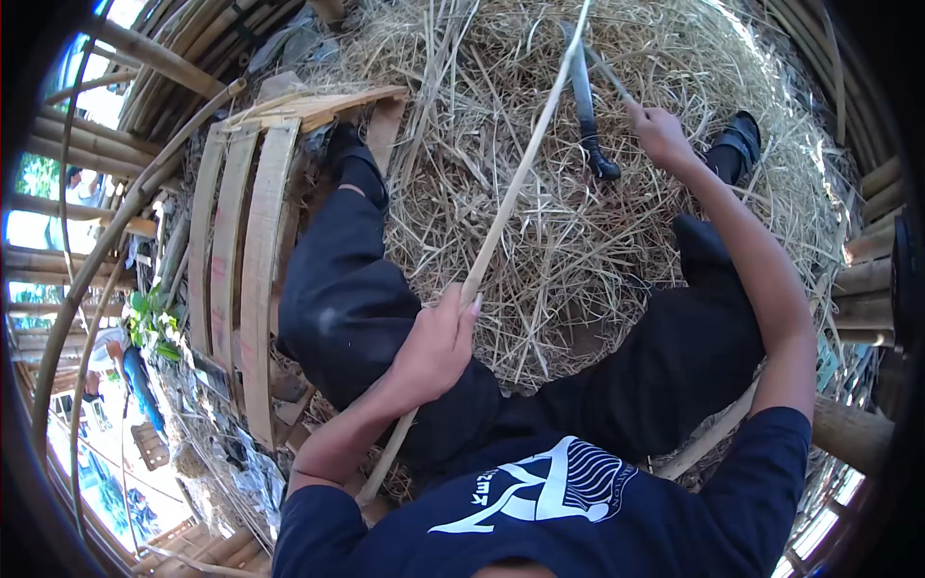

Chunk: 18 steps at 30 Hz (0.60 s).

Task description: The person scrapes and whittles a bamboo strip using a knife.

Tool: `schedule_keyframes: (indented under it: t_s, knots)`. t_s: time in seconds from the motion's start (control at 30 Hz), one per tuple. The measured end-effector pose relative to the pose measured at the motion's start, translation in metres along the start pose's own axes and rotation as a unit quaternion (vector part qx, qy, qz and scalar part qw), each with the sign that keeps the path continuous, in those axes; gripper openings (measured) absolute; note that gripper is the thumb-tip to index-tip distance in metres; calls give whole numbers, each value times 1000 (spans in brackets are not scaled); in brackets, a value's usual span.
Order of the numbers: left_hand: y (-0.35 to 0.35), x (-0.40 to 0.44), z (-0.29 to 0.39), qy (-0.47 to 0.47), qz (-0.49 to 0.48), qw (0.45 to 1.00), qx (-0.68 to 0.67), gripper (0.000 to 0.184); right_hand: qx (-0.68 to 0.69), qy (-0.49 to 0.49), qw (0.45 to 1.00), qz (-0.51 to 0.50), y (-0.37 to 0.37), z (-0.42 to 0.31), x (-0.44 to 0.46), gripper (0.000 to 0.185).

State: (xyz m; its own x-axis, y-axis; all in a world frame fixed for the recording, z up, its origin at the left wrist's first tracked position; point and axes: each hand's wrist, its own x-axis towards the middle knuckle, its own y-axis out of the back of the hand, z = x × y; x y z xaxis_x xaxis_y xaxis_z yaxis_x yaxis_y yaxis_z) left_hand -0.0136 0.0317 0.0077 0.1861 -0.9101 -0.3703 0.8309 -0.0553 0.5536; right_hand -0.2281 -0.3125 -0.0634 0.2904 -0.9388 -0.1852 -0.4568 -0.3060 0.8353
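A long pale bamboo strip runs from the top of the head view down past my lap. My left hand is wrapped round its lower part, above my thigh. Farther forward on the right, my right hand is closed on a thin greenish strip, which slants up and left towards the blade of a large knife. That knife lies on the straw between the long strip and my right hand, its dark handle pointing towards me. Whether the thin strip touches the blade is unclear.
Straw and shavings cover the ground between my legs. A slatted wooden crate stands beside my leg on the left. Bamboo poles line the left side, with people beyond them. A thick bamboo pole is at the right.
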Motion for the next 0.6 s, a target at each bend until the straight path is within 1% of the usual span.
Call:
schedule_keyframes:
  t_s: [0.03,0.07,0.1,0.17,0.2,0.23,0.3,0.37,0.47,0.5,0.57,0.6]
  knots:
    - [-2,-1,-1,-6,-1,1000,15,18,39,-53,998,6,2,-6,-3,61]
    - [-4,-1,-3,-3,2,1000,10,18,39,-24,999,8,2,-11,-8,58]
    - [-6,0,-5,-3,1,1000,24,18,34,-22,999,7,5,-18,-16,58]
    - [-10,2,-4,-6,0,999,33,17,-10,146,984,-99,9,-31,-32,50]
    - [-9,2,-1,5,-2,999,45,17,-40,213,968,-127,8,-34,-37,53]
    - [-9,3,1,16,-3,998,57,16,-74,211,959,-175,13,-47,-46,52]
    - [-10,3,1,20,5,997,75,16,-92,244,935,-240,8,-59,-60,50]
    - [-10,2,1,23,11,995,96,15,-63,315,904,-282,1,-65,-78,49]
    - [-10,2,-2,13,18,996,90,15,-55,379,879,-285,-18,-65,-95,48]
    - [-11,1,-3,10,20,995,96,15,-26,394,878,-269,-21,-65,-98,47]
    - [-13,1,-4,9,21,995,100,15,-44,436,872,-219,-28,-56,-90,45]
    - [-14,1,-4,6,22,994,109,15,-44,437,871,-222,-29,-52,-86,45]
